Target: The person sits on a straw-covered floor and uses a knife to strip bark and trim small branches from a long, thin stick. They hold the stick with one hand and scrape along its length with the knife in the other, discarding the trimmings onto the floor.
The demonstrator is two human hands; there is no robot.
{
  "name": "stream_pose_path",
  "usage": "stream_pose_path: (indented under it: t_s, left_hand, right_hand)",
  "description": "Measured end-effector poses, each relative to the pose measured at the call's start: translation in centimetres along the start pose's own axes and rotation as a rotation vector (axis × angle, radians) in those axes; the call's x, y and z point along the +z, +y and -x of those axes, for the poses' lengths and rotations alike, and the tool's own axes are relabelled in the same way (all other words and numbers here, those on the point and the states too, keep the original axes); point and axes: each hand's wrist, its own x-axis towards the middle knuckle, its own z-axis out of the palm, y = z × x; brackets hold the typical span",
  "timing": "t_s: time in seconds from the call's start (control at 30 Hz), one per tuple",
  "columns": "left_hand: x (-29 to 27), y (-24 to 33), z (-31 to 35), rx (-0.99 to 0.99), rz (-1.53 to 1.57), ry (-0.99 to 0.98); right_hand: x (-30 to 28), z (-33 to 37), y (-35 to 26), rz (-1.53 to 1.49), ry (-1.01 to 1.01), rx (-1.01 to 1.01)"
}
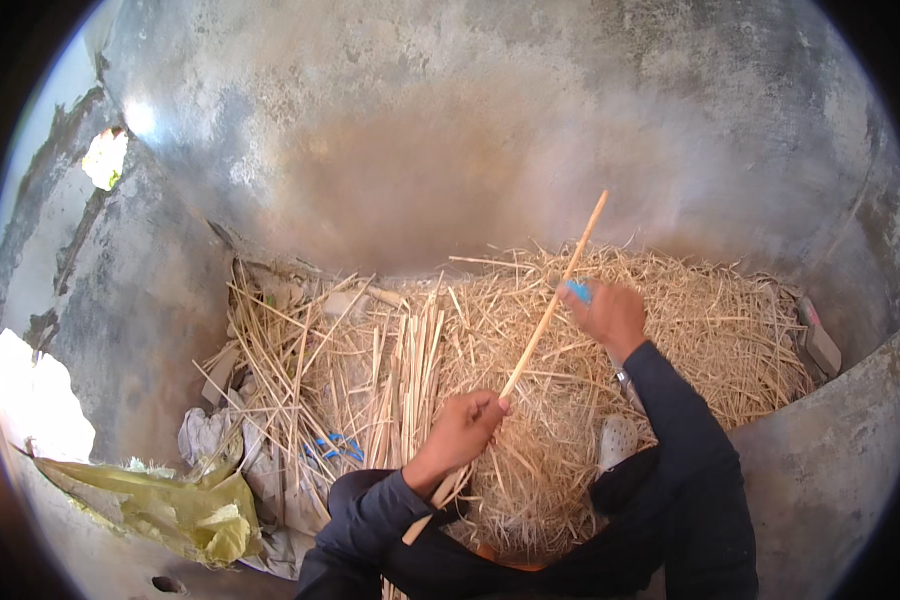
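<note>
A long, pale bamboo-like strip [536,335] slants up and away across the middle of the view. My left hand [462,432] is closed round its lower part, and the end comes out below that hand near my knee. Further up, my right hand [610,312] is closed with a small blue thing [578,291] at its fingertips, against the strip. Whether the blue thing is a handle or a wrap cannot be made out. Beneath both hands lies a heap of thin straw-coloured shavings [700,345].
Cut strips [417,360] lie bunched left of centre, with loose sticks [288,365] beside them. A yellow-green sack [195,515] and blue cord [336,446] are at lower left. Grey walls [450,110] enclose the spot; a brick-like block [818,338] is at the right.
</note>
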Motion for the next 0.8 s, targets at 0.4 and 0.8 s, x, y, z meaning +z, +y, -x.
stream_pose_path:
  t_s: [0.4,0.8]
  left_hand:
    - [3.0,0.7,2.7,0.047,0.152,0.070]
    - [4.6,0.6,6.8,0.034,0.015,0.155]
  right_hand:
    - [-1.7,2.4,-3.6,-0.121,0.078,-0.340]
    - [-2.8,4.9,-4.3,-0.127,-0.090,-0.322]
